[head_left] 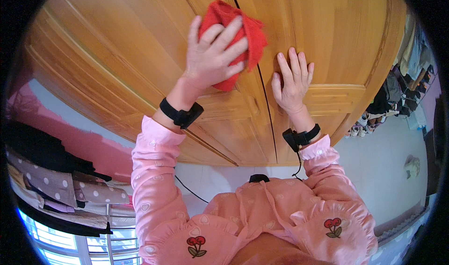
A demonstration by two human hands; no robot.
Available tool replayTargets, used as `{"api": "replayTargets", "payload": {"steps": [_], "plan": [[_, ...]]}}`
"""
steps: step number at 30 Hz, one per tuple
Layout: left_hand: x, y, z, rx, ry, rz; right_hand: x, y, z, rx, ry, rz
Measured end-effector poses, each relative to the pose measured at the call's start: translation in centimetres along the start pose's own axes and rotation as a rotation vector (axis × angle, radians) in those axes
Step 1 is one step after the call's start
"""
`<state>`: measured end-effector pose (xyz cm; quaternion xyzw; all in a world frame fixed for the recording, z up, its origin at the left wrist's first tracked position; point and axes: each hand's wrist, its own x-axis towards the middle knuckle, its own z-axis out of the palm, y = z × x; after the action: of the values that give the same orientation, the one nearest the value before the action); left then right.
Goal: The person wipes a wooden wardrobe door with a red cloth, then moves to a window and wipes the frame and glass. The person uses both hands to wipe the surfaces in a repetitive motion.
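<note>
My left hand (215,54) presses a bunched red cloth (255,38) against the wooden wardrobe door (140,54). Its fingers bend over the cloth, with one fingertip sticking out past the cloth's left side. Part of the cloth lies hidden beneath the palm. To the right, across the dark gap between the doors, my right hand (293,82) rests flat on the other door panel (336,36), empty, fingers stretched out. Each wrist wears a black strap with a small box.
Clothes hang on a metal rack (108,218) at the lower left, near a pink-and-white wall (79,120). Shoes (362,130) and piled garments (393,87) sit along the right side. A black cable (189,189) runs beside my left sleeve, above the pale floor (374,171).
</note>
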<state>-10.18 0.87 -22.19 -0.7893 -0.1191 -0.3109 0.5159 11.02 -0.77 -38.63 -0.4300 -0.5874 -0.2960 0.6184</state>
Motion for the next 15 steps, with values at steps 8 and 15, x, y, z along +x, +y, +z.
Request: {"api": "replayTargets", "payload": {"steps": [8, 15], "plan": [[1.6, 0.7, 1.3, -0.095, 0.296, -0.514, 0.0, -0.1, 0.2, -0.011, 0.015, -0.001], [3.2, 1.1, 0.1, 0.044, 0.121, -0.417, 0.1, -0.2, 0.3, -0.007, 0.02, -0.016]]}}
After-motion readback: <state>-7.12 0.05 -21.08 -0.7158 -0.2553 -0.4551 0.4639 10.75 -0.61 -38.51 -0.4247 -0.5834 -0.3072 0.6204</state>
